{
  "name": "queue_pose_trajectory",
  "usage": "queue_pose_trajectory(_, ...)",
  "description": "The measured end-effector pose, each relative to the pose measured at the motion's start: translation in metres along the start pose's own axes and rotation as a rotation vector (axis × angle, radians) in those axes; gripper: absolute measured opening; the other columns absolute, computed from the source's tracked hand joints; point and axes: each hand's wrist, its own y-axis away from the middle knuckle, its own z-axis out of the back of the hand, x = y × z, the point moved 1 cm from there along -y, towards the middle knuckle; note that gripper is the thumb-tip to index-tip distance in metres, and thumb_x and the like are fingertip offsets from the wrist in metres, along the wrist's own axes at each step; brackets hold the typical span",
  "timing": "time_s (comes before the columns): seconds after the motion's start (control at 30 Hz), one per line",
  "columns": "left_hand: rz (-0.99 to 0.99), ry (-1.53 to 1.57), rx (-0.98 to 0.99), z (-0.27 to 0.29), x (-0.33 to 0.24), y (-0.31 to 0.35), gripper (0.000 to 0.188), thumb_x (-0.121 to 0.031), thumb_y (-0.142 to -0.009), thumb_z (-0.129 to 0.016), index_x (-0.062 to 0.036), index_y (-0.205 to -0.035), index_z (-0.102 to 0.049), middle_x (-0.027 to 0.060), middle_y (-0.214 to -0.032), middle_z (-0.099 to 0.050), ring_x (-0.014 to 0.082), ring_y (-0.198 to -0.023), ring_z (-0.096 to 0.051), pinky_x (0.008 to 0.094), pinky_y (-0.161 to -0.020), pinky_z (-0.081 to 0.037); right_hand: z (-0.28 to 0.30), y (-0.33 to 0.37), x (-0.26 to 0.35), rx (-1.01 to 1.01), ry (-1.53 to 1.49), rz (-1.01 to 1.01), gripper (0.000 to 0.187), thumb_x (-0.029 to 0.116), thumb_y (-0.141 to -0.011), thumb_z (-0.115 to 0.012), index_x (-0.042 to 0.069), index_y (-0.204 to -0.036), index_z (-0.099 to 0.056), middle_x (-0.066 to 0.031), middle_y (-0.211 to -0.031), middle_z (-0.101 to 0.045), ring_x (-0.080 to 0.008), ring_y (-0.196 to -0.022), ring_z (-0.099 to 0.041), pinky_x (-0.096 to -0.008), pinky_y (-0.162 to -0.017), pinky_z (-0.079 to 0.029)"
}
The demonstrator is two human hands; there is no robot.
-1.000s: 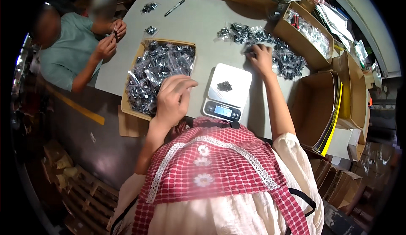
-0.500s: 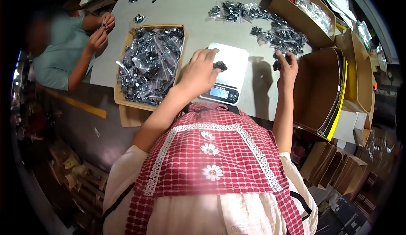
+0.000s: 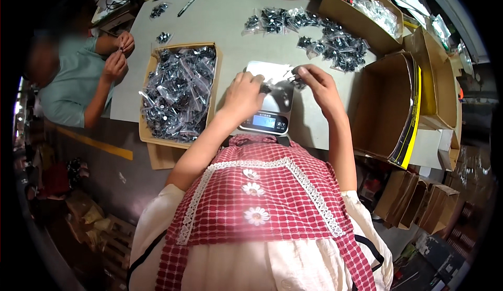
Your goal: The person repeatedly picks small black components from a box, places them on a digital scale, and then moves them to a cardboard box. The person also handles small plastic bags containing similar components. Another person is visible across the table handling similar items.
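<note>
A white digital scale with a lit display lies on the table in front of me. My left hand is at the left side of its platform, fingers curled around a small clear bag of black parts; the fingers partly cover the bag. Over the right edge of the platform, my right hand pinches another small clear bag of black parts between thumb and fingers. To the left of my left hand stands a shallow cardboard box heaped with similar bags.
More bags of black parts lie in a row at the far right. An open cardboard box stands right, with a box of clear bags behind it. A black marker lies far left. A co-worker's hands handle something small at the left.
My right hand has come left from the pile to the scale, with a bag in its fingers. My left hand's fingers have drawn in around the bag on the scale. The view has shifted slightly.
</note>
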Motion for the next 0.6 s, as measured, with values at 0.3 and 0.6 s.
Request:
queue_pose_trajectory(0.3,0.477,1.843,-0.07,0.027,0.02,0.003,0.043,-0.007,-0.085,-0.053,0.0036,-0.126,-0.061,0.0168,-0.113,-0.068,0.0306,-0.105,-0.069,0.0453,-0.095,-0.056,0.03,-0.096,-0.061,-0.534,1.059,0.488,0.042,0.022,-0.088,-0.071,0.008,-0.128,-0.067,-0.0166,-0.126,-0.067,-0.0386,-0.118,-0.059,-0.0491,-0.101,-0.047)
queue_pose_trajectory(0.6,0.509,1.374,0.018,0.015,0.01,0.003,0.013,-0.01,-0.093,-0.067,0.0012,-0.101,-0.067,0.0031,-0.076,-0.06,0.0118,-0.063,-0.054,0.0278,-0.06,-0.049,0.033,-0.074,-0.056,-0.327,1.032,0.257,0.025,0.025,-0.082,-0.075,0.008,-0.101,-0.072,-0.0145,-0.085,-0.071,-0.0346,-0.102,-0.063,-0.0535,-0.103,-0.034)
